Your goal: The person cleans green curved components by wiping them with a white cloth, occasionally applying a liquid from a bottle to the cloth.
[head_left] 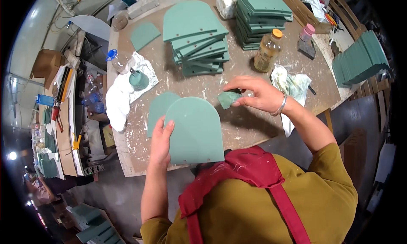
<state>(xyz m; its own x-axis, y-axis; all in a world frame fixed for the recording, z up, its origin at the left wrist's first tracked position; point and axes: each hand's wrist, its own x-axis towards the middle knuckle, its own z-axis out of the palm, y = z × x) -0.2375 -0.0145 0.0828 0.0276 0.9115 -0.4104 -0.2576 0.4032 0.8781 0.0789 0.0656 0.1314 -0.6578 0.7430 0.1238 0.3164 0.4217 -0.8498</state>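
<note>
A green arched panel [196, 129], with small holes along its straight edge, is tilted up at the table's near edge. My left hand [162, 140] grips its left side, thumb on the face. Behind it, another green rounded panel [159, 108] lies partly hidden on the table. To the right of the panel and apart from it, my right hand [259, 95] pinches a small green folded piece [228, 99], perhaps sandpaper; its material is unclear. A leaning stack of similar arched panels [190, 21] stands farther back.
At the back right are a second panel stack [263, 2], an orange-capped bottle [268, 51] and a pink-capped bottle [306, 33]. White cloths [116, 102] lie on both sides, the left one under a small green cup [138, 80]. More panels [360, 59] stand far right.
</note>
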